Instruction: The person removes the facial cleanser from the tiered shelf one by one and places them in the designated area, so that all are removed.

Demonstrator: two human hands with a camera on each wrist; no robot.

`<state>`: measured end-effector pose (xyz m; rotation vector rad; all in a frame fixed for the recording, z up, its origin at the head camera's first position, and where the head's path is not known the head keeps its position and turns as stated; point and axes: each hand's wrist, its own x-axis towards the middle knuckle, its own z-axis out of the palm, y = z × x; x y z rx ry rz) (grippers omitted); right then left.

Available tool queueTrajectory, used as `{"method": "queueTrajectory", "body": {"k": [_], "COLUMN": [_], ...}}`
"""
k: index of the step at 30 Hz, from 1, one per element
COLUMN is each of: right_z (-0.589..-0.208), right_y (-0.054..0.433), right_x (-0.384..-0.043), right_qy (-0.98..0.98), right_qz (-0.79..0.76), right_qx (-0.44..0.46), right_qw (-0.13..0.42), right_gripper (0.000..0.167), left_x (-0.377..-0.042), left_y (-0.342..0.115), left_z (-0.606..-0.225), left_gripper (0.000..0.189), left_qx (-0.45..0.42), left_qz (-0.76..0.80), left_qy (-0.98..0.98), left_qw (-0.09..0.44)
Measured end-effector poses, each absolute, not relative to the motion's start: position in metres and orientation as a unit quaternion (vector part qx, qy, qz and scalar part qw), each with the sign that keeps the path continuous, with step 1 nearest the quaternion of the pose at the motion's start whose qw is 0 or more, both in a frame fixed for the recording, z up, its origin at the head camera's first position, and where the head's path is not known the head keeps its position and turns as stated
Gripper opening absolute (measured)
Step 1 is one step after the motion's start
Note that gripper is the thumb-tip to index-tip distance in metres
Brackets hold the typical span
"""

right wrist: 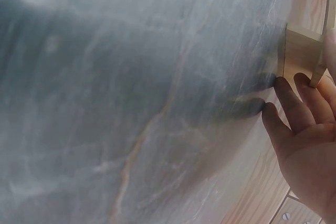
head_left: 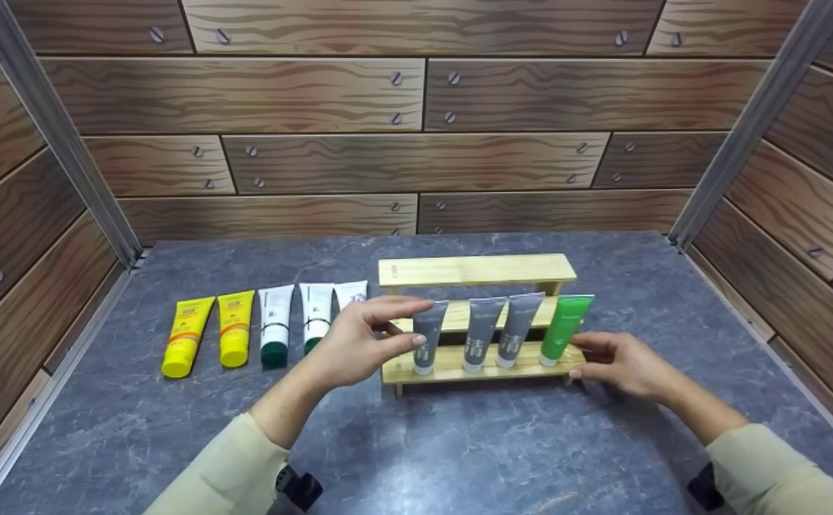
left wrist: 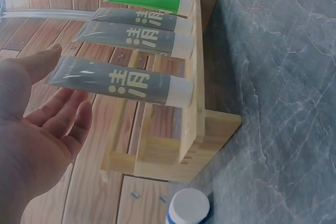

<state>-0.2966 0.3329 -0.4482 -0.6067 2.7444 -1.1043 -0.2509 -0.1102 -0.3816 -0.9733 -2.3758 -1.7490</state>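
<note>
One grey plastic tube (left wrist: pixel 123 83) on stepped pale-wood rack (head_left: pixel 477 270) seemed soft, best pinched mid-body; left hand (head_left: pixel 359 342) was spread, right hand (head_left: pixel 624 363) gripped rack

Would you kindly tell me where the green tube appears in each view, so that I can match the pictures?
Head: right of centre, the green tube stands at the right end of the rack.
Left wrist: near the top, lying sideways in the picture, above the grey tubes.
Right wrist: not in it.
Shared landmark: the rack, at the upper right in the right wrist view.
</note>
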Motion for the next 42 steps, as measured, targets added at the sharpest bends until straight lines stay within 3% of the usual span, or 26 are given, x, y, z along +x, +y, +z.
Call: {"method": "queueTrajectory", "body": {"k": [19, 42], "right_z": [-0.448, -0.448], "right_y": [0.332, 0.332], "right_x": [-0.296, -0.296], "right_qy": [0.911, 0.903], "right_qz": [-0.359, -0.377], "right_qx": [-0.192, -0.196], "right_qw": [0.062, 0.07], "right_gripper": [0.063, 0.061], "left_x": [-0.257, -0.256], "left_y": [-0.107, -0.102], "left_z": [-0.402, -0.397], "left_gripper": [0.041, 0.036], "left_qx": [-0.3, -0.243], "left_qz": [-0.57, -0.604], "left_qy": [-0.765, -0.758], "left_qw": [0.001, 0.046]}}
